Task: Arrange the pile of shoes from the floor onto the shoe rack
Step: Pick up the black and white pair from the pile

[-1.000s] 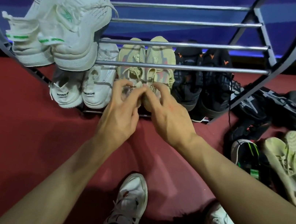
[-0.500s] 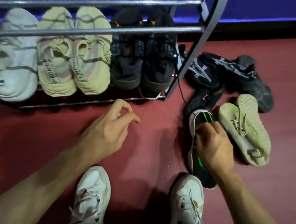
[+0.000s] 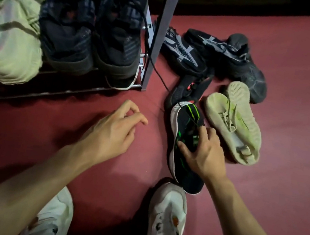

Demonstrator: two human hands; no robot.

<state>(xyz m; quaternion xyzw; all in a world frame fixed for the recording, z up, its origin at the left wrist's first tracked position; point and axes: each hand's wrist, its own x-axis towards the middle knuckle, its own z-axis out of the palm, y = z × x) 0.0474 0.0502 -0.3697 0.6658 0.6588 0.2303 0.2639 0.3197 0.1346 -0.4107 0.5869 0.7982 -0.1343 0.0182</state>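
Observation:
A black shoe with green stripes and a white sole (image 3: 186,122) lies on the red floor right of centre. My right hand (image 3: 203,152) grips it across the laces, thumb on the near side. Over the bare floor to the left, my left hand (image 3: 112,131) hovers with loosely curled fingers and holds nothing. The metal shoe rack (image 3: 160,37) at the upper left carries a black pair (image 3: 90,33) and pale yellow shoes (image 3: 10,31) on its bottom shelf. On the floor to the right lie a cream pair (image 3: 236,119), two black shoes with grey pattern (image 3: 237,55) and a black and red shoe (image 3: 186,90).
My own feet in white sneakers (image 3: 167,219) stand at the bottom, the right one just below the gripped shoe. A loose black lace (image 3: 156,73) trails from the rack onto the floor. A dark wall base (image 3: 247,6) runs along the back.
The view has shifted right and closer to the floor pile. My right hand has closed around the black and green shoe, and my left hand has stayed near the rack's front, empty.

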